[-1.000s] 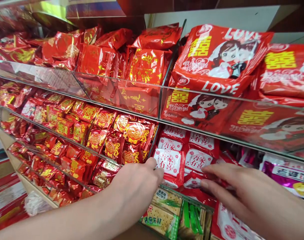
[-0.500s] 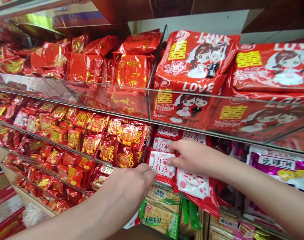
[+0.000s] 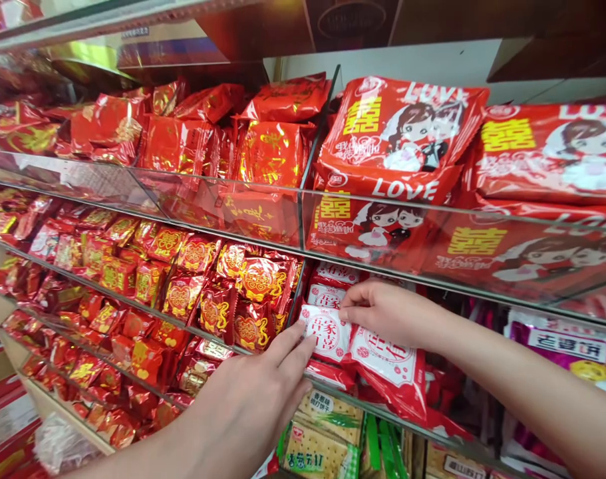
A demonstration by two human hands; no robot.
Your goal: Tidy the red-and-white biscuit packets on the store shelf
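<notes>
**Red-and-white snack packets, lower middle of the frame**

Packets (image 3: 327, 332) with round white labels: about five show, stacked in one shelf bin. Right hand (image 3: 387, 313) pinches the front packet's top edge. Left hand (image 3: 255, 399), fingers extended and together, touches its left side. Since half a second ago, the left fingers have straightened and the packet stands slightly higher.

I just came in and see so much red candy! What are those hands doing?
A person is handling snack packets on a glass shelf. The right hand and the left hand both touch a red-and-white packet in the middle bin. Gold-and-red candies fill the bin beside it, and big LOVE bags sit above.
</notes>
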